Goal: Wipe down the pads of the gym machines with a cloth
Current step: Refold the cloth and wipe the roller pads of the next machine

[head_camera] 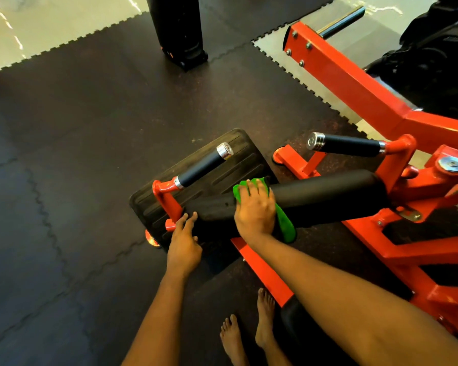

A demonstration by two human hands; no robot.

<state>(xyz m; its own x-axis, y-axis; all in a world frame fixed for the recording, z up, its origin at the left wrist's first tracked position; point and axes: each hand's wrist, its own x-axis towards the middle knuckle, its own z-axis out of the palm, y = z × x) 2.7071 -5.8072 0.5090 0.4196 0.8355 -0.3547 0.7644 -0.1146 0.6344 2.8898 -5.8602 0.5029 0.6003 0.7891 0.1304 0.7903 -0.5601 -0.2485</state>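
Observation:
A long black roller pad (328, 192) lies across the orange gym machine (381, 109) at centre right. A green cloth (284, 223) is draped over the pad near its middle. My right hand (254, 207) lies on top of the cloth, fingers wrapped over it and the pad. My left hand (184, 244) is at the pad's left end, its straight fingers touching the end of the pad beside an orange bracket (167, 199).
Two black-gripped handles (204, 166) (347, 145) stick out above the pad. A ribbed black footplate (209, 165) lies beneath. Dark interlocking floor mats (77, 154) surround the machine. A black post (180, 30) stands at the top. My bare feet (249, 331) are below.

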